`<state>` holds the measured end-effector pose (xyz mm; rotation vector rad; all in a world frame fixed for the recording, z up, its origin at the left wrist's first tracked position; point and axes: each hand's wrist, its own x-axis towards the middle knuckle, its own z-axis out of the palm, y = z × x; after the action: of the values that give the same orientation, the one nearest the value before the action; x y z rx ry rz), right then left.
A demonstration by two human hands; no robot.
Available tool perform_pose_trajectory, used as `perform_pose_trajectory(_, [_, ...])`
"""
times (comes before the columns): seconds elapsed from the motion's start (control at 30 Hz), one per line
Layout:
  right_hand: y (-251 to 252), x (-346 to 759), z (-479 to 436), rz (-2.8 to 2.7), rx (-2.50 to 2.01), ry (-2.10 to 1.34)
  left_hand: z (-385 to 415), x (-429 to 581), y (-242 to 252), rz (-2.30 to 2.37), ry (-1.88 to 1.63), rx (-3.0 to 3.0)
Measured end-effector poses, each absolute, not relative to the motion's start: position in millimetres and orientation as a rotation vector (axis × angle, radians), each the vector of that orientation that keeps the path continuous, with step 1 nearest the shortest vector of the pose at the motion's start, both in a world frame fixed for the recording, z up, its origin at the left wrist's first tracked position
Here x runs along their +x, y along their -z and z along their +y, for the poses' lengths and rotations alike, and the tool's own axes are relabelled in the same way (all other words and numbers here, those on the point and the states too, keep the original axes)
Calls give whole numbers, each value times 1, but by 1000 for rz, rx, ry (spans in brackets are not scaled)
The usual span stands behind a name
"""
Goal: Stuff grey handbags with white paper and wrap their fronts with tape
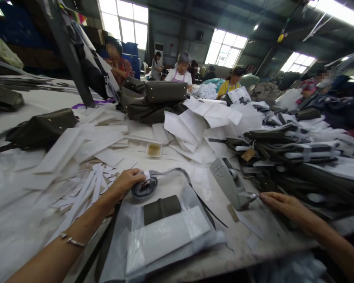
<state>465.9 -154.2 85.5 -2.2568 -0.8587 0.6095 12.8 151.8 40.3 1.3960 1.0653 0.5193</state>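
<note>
My left hand (131,180) is closed on a coiled strap (144,188) that has a white wrap at its top. From the coil, the strap's loose length arcs right and trails down onto the table. At the metal tip of a grey tape dispenser (228,182), my right hand (283,204) pinches the end of the tape (257,195); little of the tape shows. Between my arms lies a dark olive bag in clear plastic (191,198), with a white padded sheet (168,236) on it and an olive piece (162,208) above the sheet.
White paper sheets (106,135) and cut strips (88,188) cover the left and back of the table. A small dish (153,150) stands in the middle. Stacked dark bags (301,157) crowd the right, and more bags (153,96) stand behind. Several people work in the background.
</note>
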Motion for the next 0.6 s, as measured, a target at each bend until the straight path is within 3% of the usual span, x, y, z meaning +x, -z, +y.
perform_pose_trajectory(0.1, [-71,461,-151,-760,-2062,-844,147,15,-45,1070,-544,1303])
perform_pose_trajectory(0.3, [-70,449,-121,-778,-1994,-913,141,19,-52,1096,-584,1243])
perform_pose_trajectory(0.6, [-52,443,-160,-557,-1986,-566,146,17,-42,1109,-588,1194])
